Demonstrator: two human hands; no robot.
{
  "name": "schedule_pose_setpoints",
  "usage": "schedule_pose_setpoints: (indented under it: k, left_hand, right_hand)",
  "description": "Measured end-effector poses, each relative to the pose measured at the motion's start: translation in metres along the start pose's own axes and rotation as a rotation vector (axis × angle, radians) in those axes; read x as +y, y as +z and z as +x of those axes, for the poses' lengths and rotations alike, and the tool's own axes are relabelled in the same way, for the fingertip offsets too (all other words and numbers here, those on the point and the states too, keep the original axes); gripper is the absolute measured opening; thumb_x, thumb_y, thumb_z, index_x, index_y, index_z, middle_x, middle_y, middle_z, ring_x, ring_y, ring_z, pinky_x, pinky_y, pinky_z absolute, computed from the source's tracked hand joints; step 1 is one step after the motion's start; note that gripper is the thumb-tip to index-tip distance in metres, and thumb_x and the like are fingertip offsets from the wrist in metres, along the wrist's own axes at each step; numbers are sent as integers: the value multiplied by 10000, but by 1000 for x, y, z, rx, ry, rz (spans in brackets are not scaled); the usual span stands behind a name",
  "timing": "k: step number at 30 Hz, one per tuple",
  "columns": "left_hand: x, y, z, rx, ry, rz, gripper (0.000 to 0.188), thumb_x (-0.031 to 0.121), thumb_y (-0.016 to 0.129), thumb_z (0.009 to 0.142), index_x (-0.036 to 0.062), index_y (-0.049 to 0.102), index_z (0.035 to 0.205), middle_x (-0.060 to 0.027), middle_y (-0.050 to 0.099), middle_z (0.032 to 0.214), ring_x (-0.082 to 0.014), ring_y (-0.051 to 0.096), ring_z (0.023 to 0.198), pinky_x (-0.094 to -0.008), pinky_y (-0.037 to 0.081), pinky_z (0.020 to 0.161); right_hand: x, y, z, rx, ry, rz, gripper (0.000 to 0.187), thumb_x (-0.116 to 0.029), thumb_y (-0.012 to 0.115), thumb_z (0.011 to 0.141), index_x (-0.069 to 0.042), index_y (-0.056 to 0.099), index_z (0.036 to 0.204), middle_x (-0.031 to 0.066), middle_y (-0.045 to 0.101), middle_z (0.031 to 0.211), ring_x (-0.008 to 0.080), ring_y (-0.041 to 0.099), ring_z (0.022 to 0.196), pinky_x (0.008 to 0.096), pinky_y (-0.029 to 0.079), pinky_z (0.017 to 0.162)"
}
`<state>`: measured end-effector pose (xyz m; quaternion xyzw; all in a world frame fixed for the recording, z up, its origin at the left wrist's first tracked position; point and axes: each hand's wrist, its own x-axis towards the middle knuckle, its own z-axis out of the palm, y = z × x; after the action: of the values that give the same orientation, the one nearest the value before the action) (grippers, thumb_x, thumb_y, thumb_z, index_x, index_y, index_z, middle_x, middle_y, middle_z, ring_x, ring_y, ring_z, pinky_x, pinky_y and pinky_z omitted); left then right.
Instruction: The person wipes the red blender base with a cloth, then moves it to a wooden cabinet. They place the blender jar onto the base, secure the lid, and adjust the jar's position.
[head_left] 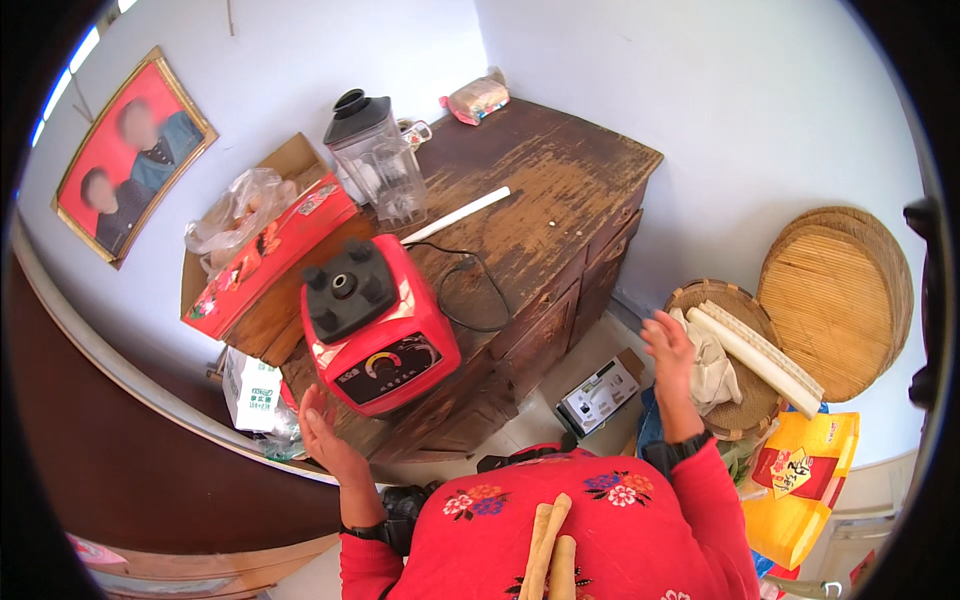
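Note:
My left hand (330,440) is raised with its fingers stretched, holding nothing. It is beside the lower left corner of a red blender base (425,330), which has a black top and a round dial on its front. My right hand (672,362) is lifted on the other side, fingers extended and nothing in them, near a woven basket (765,335). A clear blender jar (372,160) with a black lid stands apart from the base, farther back on the worn wooden cabinet (530,160). From the base a black cord (492,283) loops across the cabinet top.
A red cardboard box (270,255) holds a plastic bag. Behind the base lies a white stick (470,212); a package (477,98) sits at the back. Cloth (712,372) and a pale roll (755,355) rest on the basket, beside round woven trays (825,305). A printed box (600,395) is on the floor.

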<state>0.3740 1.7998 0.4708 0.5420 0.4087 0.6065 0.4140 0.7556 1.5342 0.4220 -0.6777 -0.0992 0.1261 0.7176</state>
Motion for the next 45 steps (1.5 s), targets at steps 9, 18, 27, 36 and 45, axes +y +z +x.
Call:
schedule_pose_setpoints:
  k: [9,18,27,36,45]
  left_hand:
    - [-42,-9,37,-293,-415,-190,612,498,393,996,46,423,1408,-91,526,1349,-193,518,1202,-357,414,975]
    - [-55,11,61,-399,-449,-376,644,574,396,968,74,455,1371,-103,552,1327,-228,547,1194,-391,433,1013]
    - [-53,30,62,-349,-640,-593,723,629,333,954,90,355,1435,-118,463,1419,-269,509,1241,-428,399,1062]
    - [-52,27,31,-221,-621,-596,731,634,322,953,88,347,1438,-116,445,1432,-277,508,1241,-441,405,1056]
    - [2,70,24,-591,-438,-449,791,601,541,889,39,351,1413,-112,476,1374,-226,518,1221,-398,457,1001]
  right_hand:
    - [-9,191,48,-488,-11,-152,618,-250,689,861,-10,440,1374,59,638,1017,116,581,831,272,470,684]
    - [-2,257,30,-850,586,248,465,-243,629,900,-94,457,1306,119,668,1038,190,655,783,338,538,637]
    - [-2,283,-4,-1022,375,410,602,-374,513,984,-108,313,1486,33,448,1425,155,441,1255,325,360,1050]
    - [-26,266,-1,-1096,505,524,633,-343,481,1003,-62,228,1510,68,353,1496,149,359,1333,298,264,1118]
    - [-70,206,43,-1057,343,547,623,-332,492,995,-66,255,1506,55,408,1454,138,419,1276,285,319,1075]
